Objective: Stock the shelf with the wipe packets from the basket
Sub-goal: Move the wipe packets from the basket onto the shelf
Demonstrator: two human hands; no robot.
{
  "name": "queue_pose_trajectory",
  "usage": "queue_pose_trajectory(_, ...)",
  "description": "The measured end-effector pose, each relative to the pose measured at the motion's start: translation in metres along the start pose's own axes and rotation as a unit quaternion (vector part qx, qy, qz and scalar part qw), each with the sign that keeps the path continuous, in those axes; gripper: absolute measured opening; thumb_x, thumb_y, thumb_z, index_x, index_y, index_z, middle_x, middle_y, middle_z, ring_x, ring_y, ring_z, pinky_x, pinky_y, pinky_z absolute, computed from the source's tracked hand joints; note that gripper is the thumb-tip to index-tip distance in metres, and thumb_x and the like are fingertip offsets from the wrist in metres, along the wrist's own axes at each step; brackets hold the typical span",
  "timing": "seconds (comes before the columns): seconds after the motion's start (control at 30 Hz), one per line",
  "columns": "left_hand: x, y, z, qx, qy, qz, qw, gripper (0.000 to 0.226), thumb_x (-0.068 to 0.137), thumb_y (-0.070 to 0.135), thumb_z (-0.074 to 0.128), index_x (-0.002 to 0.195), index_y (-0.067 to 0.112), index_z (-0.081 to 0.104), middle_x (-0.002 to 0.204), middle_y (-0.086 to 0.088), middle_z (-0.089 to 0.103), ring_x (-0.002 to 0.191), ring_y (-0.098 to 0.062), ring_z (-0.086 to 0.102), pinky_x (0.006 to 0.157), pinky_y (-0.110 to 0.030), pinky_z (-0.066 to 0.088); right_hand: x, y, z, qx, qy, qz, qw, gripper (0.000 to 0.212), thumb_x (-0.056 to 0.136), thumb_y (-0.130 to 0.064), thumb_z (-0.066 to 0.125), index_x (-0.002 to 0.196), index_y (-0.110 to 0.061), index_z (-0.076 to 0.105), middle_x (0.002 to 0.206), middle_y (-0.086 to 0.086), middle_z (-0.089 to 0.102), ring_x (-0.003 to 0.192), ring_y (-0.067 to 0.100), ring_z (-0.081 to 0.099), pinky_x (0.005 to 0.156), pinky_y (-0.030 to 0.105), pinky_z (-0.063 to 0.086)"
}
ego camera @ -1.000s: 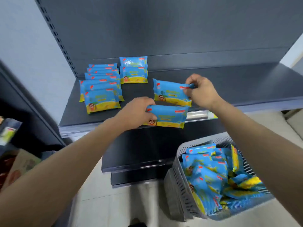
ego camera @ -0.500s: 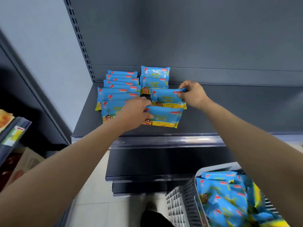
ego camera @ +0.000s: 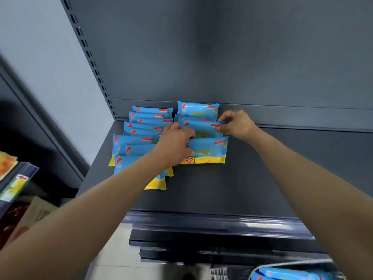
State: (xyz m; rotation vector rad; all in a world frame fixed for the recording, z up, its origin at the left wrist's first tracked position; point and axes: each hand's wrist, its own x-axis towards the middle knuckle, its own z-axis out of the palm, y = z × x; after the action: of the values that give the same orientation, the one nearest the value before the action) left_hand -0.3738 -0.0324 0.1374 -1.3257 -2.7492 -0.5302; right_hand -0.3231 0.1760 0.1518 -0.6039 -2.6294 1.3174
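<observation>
On the dark shelf (ego camera: 252, 178) two rows of blue-and-yellow wipe packets overlap front to back. The left row (ego camera: 141, 128) holds several packets. In the right row, my left hand (ego camera: 173, 144) grips the left end of the front packet (ego camera: 210, 150), which lies flat on the shelf. My right hand (ego camera: 236, 124) pinches the right end of the packet behind it (ego camera: 201, 128), set against two more at the back wall. The grey basket (ego camera: 292, 269) shows only its rim and a few packets at the bottom right.
The shelf's right half and front strip are bare. A glossy front rail (ego camera: 222, 221) runs along the shelf edge, with lower shelves beneath. At the far left another shelving unit (ego camera: 12, 178) carries other goods. A slotted upright (ego camera: 90, 63) marks the back left corner.
Both hands carried their packets from the shelf's front edge back to the right row and set them down there. My view moved closer, and the basket slid almost out of frame.
</observation>
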Motion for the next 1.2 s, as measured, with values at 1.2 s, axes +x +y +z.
queue_pose_trajectory(1.2, -0.096, 0.043, -0.120, 0.193, 0.239, 0.160, 0.938, 0.057, 0.075, 0.024, 0.071, 0.123, 0.000, 0.051, 0.114, -0.016, 0.055, 0.105, -0.036, 0.052, 0.105, -0.046, 0.032, -0.161, -0.118, 0.017, -0.368, 0.263, -0.206, 0.868, 0.044, 0.084, -0.023, 0.063, 0.123, -0.008, 0.052, 0.131, 0.009, 0.049, 0.123, 0.029, 0.040, 0.091, 0.036, 0.031)
